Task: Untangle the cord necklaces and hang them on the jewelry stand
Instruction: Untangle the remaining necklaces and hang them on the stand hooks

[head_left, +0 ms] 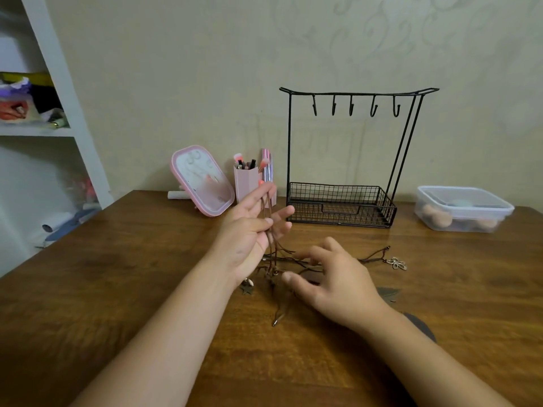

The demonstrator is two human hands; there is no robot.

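Note:
Brown cord necklaces lie tangled on the wooden table in front of me. My left hand is raised above the tangle and pinches several cord strands between thumb and fingers, so they hang down from it. My right hand hovers low over the right part of the tangle with fingers spread; no cord is seen held in it. A silver flower pendant lies at the right end of one cord. The black wire jewelry stand stands behind, its hooks bare.
A pink mirror and a pink brush holder stand at the back left of the stand. A clear plastic box sits at the right. White shelves rise at the left past the table edge.

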